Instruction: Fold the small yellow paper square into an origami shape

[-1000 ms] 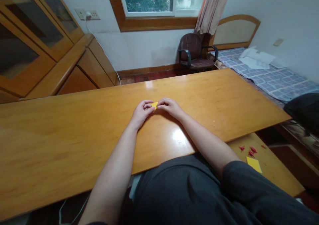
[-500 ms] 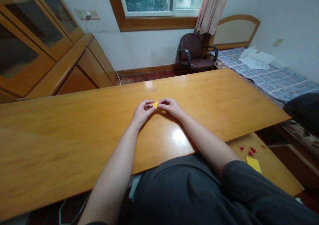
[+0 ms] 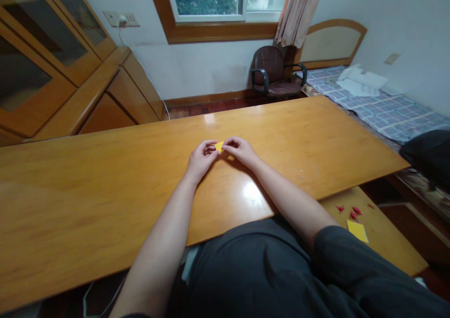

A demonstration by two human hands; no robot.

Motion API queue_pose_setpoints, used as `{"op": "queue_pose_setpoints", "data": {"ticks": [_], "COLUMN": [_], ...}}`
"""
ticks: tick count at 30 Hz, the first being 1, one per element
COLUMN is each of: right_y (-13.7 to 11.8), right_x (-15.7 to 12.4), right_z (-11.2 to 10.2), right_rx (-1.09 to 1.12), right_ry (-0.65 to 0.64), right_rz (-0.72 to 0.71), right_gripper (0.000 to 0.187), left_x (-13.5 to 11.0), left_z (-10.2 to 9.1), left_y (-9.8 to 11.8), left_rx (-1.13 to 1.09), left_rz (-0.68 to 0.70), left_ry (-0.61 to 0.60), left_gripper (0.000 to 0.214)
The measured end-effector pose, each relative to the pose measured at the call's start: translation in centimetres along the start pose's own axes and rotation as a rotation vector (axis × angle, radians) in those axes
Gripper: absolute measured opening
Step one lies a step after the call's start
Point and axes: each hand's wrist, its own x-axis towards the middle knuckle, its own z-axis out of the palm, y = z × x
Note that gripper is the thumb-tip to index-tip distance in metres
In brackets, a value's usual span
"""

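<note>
A small folded piece of yellow paper is pinched between both my hands just above the long wooden table. My left hand grips its left side with thumb and fingers closed. My right hand pinches its right side, fingers curled. Both wrists rest on the tabletop near its middle. Most of the paper is hidden behind my fingertips.
A lower wooden bench at the right carries a yellow paper sheet and several small red folded pieces. Wooden cabinets stand at the left, a dark armchair beyond the table, a bed at the right.
My hands and the yellow paper stay in nearly the same spot; the fingers shifted slightly on the paper, and the view tipped a little.
</note>
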Motion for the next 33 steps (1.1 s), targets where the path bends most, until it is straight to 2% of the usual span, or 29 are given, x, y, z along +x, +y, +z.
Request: {"op": "queue_pose_setpoints", "data": {"ticks": [13,24,33], "right_y": [-0.37,-0.13,-0.24], "right_x": [-0.15,-0.13,-0.14], "right_z": [0.15,0.13,0.13], "right_rx": [-0.085,-0.044,-0.028], "right_ry": [0.033,0.041,0.042], "right_rz": [-0.041,-0.039,-0.036], "right_gripper": [0.024,0.024,0.023], "left_x": [0.10,0.18,-0.07], "left_z": [0.29,0.43,0.51], "left_y": [-0.26,-0.26,0.57], "left_rx": [0.055,-0.003,-0.101], "left_rz": [0.035,0.002,-0.062], "left_ry": [0.061,0.052,0.018], "left_gripper": [0.040,0.040,0.039]}}
